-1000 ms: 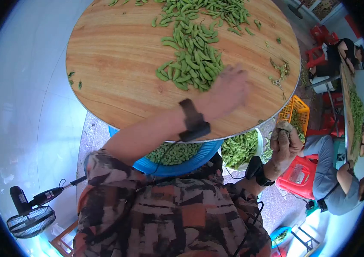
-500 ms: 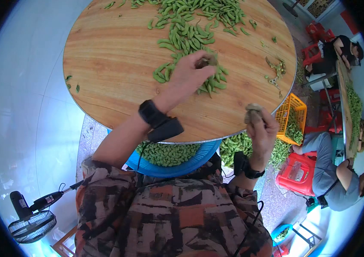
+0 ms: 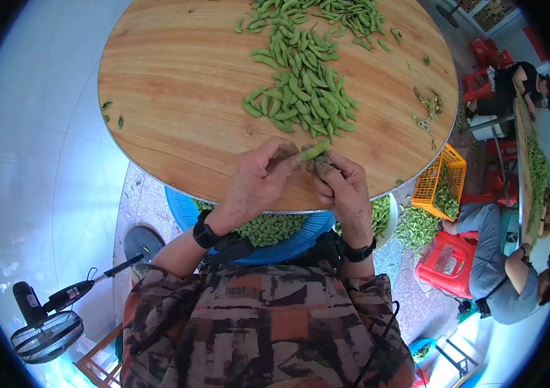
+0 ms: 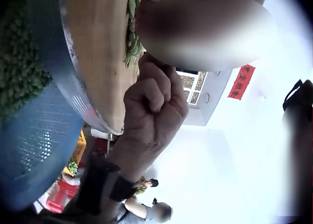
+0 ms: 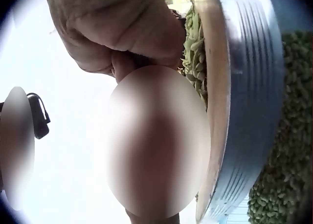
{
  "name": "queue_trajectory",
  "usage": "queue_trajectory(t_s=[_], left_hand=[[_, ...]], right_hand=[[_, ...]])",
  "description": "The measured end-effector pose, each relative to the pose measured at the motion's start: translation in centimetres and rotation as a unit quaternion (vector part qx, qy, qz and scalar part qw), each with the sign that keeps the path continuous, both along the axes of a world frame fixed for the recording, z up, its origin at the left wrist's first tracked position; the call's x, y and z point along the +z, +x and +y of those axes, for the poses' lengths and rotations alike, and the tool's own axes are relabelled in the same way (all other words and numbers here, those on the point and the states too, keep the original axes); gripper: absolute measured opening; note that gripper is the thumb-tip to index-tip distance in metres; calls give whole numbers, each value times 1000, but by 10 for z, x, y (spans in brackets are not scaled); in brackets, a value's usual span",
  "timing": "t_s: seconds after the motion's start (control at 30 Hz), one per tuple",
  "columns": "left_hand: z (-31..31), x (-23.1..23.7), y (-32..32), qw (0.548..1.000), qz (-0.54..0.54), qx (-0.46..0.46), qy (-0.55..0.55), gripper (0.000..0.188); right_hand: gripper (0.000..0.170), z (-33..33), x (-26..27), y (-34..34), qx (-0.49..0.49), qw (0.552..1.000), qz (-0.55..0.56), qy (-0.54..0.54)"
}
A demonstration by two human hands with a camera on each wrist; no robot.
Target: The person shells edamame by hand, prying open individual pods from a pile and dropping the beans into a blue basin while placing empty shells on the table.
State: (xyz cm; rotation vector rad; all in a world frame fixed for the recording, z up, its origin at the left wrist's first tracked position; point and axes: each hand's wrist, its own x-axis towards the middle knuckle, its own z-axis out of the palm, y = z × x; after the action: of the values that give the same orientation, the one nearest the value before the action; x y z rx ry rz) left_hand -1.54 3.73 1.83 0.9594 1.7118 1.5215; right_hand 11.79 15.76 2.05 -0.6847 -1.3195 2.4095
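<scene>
I'm looking down on a round, wood-grained surface (image 3: 178, 116), a heap of green pods (image 3: 314, 97) running down its middle and scraps (image 3: 429, 110) near the right rim. Just inside the near edge, the left grip (image 3: 259, 174) and the right grip (image 3: 346, 187) both pinch one green pod (image 3: 314, 151), held between them near the heap. Under that edge I see a blue basin (image 3: 317, 229) of small green beans (image 3: 272, 231). A yellow crate (image 3: 427, 184) and red stool (image 3: 443, 268) stand at right, with a person in grey (image 3: 511, 288) beyond; a fan (image 3: 47, 336) is at left.
</scene>
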Motion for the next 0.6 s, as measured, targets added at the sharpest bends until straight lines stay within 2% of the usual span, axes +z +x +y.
queue_trajectory(t_s=[0.03, 0.07, 0.13, 0.27, 0.33, 0.47, 0.53, 0.57, 0.6], left_hand=[[-2, -2, 2, 998, 57, 18, 18, 11], [-4, -2, 4, 998, 56, 20, 18, 11], [-6, 0, 6, 989, 142, 35, 13, 11], [-8, -4, 7, 977, 206, 43, 34, 10], [-9, -1, 8, 961, 271, 40, 34, 10], [-13, 3, 9, 965, 260, 28, 23, 7], [-16, 2, 6, 995, 88, -30, -33, 7], [-17, -2, 3, 995, 88, -30, -33, 7], [-18, -10, -2, 974, -209, -85, 28, 9]], right_hand=[[15, -1, 0, -1, -3, 1000, 2, -13], [15, -1, 0, -1, -1, 1000, 1, -13], [15, 0, 2, -2, -10, 1000, 7, -14], [15, 3, -4, 2, 4, 1000, 3, 1], [14, 4, -4, 3, 14, 1000, -5, -1], [14, 4, -5, 7, 22, 1000, 10, -4], [14, 2, -8, 7, -1, 1000, 10, 29], [14, 4, -7, 8, -1, 1000, 10, 29], [14, 7, -5, 11, 28, 998, 46, -17]])
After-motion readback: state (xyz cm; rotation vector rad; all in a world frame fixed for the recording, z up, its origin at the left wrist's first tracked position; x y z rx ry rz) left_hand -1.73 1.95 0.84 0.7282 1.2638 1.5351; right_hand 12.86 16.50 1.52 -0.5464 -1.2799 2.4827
